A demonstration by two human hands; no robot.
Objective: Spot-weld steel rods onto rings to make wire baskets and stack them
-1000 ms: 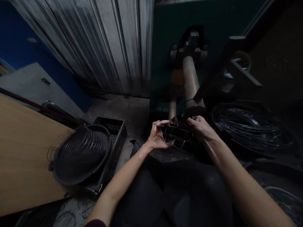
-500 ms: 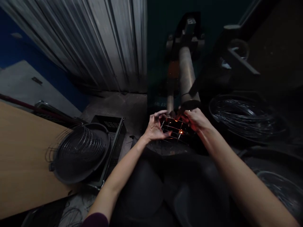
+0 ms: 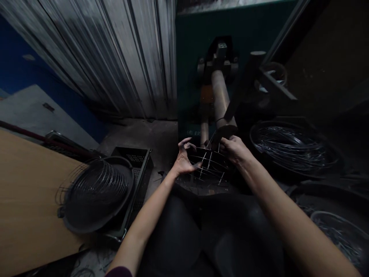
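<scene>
A round wire frame (image 3: 210, 161) of thin rings and cross wires is between my hands, just below the arms of a welding machine (image 3: 221, 90). My left hand (image 3: 184, 159) curls around the frame's left side, thumb along the lower ring and fingers over the upper edge. At the frame's upper right, my right hand (image 3: 235, 149) is closed with its fingertips pinched on a thin wire (image 3: 218, 147) close to the machine's dark tip. Part of what the right fingers hold is hidden in shadow.
On the left, a round dark tray (image 3: 86, 215) with several wire rings (image 3: 106, 181) rests on a plastic crate (image 3: 138, 157). To the right stand a basin of wires (image 3: 291, 146) and a second basin with wire pieces (image 3: 340, 238). A corrugated metal wall (image 3: 138, 57) is behind.
The orange glow and sparks at the frame are gone. The frame sits slightly left and lower, and an upright wire now shows by my right fingers. The camera view has tilted up a little.
</scene>
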